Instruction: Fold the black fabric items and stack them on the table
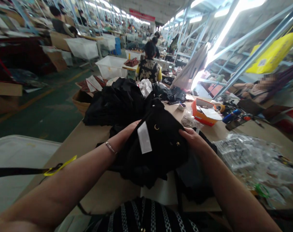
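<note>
Between my two hands a black garment (164, 158) is held up over the table. It bears a small gold crescent moon, another small gold mark lower right, and a white rectangular label (144, 138). My left hand (133, 126) grips its left edge, with the fingers mostly hidden behind the cloth. On the opposite edge my right hand (190, 134) pinches the fabric, thumb on the front. More dark cloth (195, 177) lies under and beside my right forearm. Just beyond the garment rises a large heap of black fabric (115, 100).
To the right stand an orange box (204, 112), a small cup (181, 106) and a spread of clear plastic bags (253, 158). A white bin (20, 161) is at the left. Several people sit ahead, one in a floral vest (148, 69); another person (255, 90) is at the right.
</note>
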A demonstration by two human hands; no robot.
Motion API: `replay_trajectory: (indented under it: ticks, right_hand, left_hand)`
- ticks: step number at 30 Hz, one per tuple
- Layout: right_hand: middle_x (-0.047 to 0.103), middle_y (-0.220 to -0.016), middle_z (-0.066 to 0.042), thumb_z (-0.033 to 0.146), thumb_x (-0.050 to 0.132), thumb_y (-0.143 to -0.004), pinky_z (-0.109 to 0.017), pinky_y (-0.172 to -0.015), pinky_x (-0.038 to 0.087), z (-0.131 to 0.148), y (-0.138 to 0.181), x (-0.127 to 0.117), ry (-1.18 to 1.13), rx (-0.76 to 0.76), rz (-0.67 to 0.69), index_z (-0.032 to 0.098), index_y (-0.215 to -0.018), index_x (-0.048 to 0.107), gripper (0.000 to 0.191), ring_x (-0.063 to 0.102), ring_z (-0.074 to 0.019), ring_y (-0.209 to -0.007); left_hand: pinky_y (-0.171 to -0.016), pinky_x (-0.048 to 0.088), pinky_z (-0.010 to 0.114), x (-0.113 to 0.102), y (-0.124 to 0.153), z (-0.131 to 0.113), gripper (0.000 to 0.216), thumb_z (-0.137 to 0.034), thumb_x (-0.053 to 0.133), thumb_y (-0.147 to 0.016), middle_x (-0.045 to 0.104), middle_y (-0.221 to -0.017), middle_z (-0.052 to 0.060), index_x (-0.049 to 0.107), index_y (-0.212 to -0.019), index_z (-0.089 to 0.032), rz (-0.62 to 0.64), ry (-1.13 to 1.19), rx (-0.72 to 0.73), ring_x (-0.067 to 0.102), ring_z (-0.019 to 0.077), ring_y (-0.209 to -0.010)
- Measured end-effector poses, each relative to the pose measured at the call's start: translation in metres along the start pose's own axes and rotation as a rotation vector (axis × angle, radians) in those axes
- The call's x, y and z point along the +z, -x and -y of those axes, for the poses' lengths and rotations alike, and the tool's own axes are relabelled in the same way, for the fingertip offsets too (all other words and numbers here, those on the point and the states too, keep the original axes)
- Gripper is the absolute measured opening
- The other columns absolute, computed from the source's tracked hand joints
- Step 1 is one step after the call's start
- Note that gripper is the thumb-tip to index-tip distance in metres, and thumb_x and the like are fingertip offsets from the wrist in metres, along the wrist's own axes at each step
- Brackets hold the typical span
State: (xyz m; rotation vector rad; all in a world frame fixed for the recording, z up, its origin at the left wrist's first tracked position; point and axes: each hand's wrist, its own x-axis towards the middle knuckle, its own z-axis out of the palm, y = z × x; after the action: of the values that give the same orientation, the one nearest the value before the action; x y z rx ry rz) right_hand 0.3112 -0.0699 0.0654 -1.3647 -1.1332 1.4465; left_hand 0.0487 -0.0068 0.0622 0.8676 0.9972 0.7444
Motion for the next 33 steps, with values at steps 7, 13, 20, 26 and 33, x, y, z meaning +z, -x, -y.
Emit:
replay_trajectory:
  ticks: [7,13,20,26,33]
  right_hand:
    - [0.071,-0.084,-0.007,0.048,0.057,-0.079,-0.033,-0.067,0.057,-0.034,0.031,-0.069,-0.003,0.083,-0.349,0.018,-0.090,0.063,0.033,0.068,-0.0199,-0.070]
    - [0.069,-0.085,-0.012,0.040,0.058,-0.075,-0.041,-0.071,0.056,-0.064,0.084,-0.147,0.224,0.225,-0.588,0.018,-0.085,0.062,0.024,0.067,-0.0264,-0.077]
    - [0.054,-0.114,-0.019,0.031,0.047,-0.081,-0.050,-0.099,0.035,-0.081,0.027,-0.101,1.168,-0.217,-0.553,0.011,-0.111,0.055,0.036,0.048,-0.0309,-0.112]
    - [0.061,-0.103,-0.003,0.027,0.061,-0.079,-0.028,-0.088,0.043,-0.138,-0.085,0.099,1.255,-0.314,0.112,0.025,-0.105,0.061,0.026,0.054,-0.0182,-0.099]
    - [0.056,-0.111,-0.007,0.027,0.055,-0.088,-0.043,-0.088,0.044,-0.179,-0.128,0.156,1.294,-0.212,0.199,0.015,-0.107,0.057,0.022,0.052,-0.0222,-0.104]
  left_hand:
    - [-0.064,0.054,0.039,-0.025,0.003,0.030,0.034,-0.044,0.050,-0.084,0.068,-0.088,0.013,0.064,-0.094,-0.015,0.285,0.294,-0.209,0.066,0.0253,-0.073]
    - [-0.055,0.055,0.031,-0.099,-0.008,0.061,0.011,-0.018,0.055,-0.080,0.068,-0.079,0.011,0.060,-0.088,-0.012,-0.193,0.218,-0.149,0.067,0.0208,-0.064]
    - [-0.047,0.053,0.026,-0.132,0.008,0.112,0.005,-0.011,0.056,-0.077,0.065,-0.068,0.007,0.056,-0.082,-0.013,-0.402,0.220,-0.233,0.065,0.0178,-0.054]
    - [-0.048,0.052,0.026,-0.113,0.025,0.147,0.007,-0.013,0.060,-0.076,0.066,-0.069,0.008,0.056,-0.082,-0.013,-0.377,0.264,-0.317,0.064,0.0171,-0.054]
    - [-0.047,0.050,0.023,-0.114,0.044,0.161,0.007,-0.015,0.059,-0.077,0.064,-0.070,0.007,0.055,-0.082,-0.013,-0.422,0.302,-0.345,0.063,0.0154,-0.053]
